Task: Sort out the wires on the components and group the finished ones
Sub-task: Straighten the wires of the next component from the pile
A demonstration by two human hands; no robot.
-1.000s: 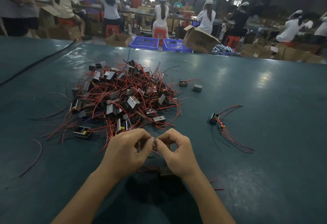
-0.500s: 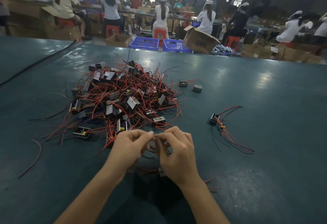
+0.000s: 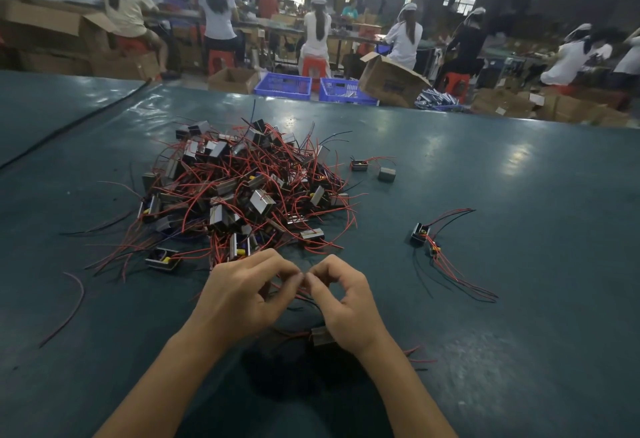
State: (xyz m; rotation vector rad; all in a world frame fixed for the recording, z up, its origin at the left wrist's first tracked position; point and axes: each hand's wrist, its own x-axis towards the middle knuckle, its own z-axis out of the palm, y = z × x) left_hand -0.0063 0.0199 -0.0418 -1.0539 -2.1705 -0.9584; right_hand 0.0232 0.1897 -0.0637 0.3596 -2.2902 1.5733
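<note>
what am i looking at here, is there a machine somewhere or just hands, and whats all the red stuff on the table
There is no machine here. The picture comes from a camera worn on a person's head, looking forward and down, so the two arms at the bottom are that person's own. The left hand and right hand meet fingertip to fingertip and pinch thin wires between them. These seem to lead to a small component lying on the table by the right wrist. The red stuff is a pile of such components, tangled in red and black wires. To the right lies a small group with its wires laid together, probably the finished ones.
</note>
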